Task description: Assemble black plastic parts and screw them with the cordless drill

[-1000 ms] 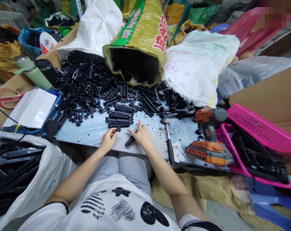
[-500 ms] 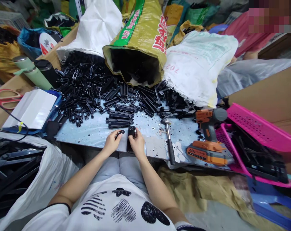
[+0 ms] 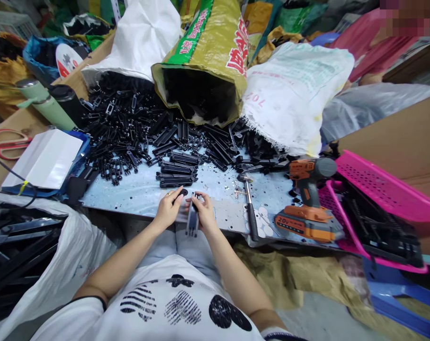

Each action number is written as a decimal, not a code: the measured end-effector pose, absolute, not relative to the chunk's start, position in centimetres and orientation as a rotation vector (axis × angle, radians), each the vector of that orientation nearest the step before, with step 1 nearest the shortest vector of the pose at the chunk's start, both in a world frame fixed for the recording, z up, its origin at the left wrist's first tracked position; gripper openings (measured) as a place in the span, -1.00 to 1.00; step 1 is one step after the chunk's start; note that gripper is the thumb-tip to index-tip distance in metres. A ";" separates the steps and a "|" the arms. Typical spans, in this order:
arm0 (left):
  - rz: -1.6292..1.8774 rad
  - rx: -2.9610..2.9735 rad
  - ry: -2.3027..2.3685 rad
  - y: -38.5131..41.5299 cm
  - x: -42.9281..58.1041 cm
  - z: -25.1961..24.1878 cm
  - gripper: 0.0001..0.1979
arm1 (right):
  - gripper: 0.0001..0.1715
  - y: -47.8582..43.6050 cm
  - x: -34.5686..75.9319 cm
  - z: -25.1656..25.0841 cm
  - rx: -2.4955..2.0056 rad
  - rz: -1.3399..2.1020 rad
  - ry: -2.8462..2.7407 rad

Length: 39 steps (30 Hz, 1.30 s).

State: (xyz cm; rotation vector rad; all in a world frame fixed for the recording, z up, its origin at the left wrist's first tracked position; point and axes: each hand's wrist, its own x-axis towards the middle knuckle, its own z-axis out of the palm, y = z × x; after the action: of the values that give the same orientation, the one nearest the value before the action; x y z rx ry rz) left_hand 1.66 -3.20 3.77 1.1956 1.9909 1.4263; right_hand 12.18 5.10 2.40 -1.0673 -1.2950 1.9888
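At the table's front edge, my left hand [image 3: 168,208] is closed on a small black part with a rounded end [image 3: 183,192]. Close beside it, my right hand [image 3: 203,210] grips a long black channel-shaped piece [image 3: 192,220], which points down toward my lap. The two pieces are a short gap apart. Just beyond my hands lies a stack of long black pieces [image 3: 177,174] on the blue table top [image 3: 129,189]. Further back is a heap of small black parts [image 3: 119,128]. My fingers hide much of the part in my left hand.
Right of my hands lie a hammer [image 3: 250,208] and an orange cordless drill [image 3: 307,203], next to a pink basket [image 3: 385,189] of black parts. Open sacks [image 3: 201,66] stand behind the heap. At left are scissors [image 3: 9,143] and a green bottle [image 3: 46,104]. Another person [image 3: 378,42] is at back right.
The long black piece has been turned in my right hand, its lower end now over the table edge toward me. My left hand has shifted slightly right with the small part.
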 end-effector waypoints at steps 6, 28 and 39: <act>1.325 1.328 1.990 -3.1 2.3 4.2 -0.61 | -0.29 6.4 12.1 3.2 -0.954 1.782 -1.593; 0.584 1.693 2.011 -3.3 0.3 6.8 -0.75 | -0.38 9.6 14.5 6.4 -0.253 1.258 -2.768; 1.200 1.434 1.992 -2.7 1.3 6.2 -0.73 | -0.41 8.9 12.1 5.2 -0.995 1.941 -1.689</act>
State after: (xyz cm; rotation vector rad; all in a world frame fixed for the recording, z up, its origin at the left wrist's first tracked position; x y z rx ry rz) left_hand 1.28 -2.65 6.18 1.4338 1.9916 1.2004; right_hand 12.14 8.88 5.15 -0.9946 -1.6885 1.9411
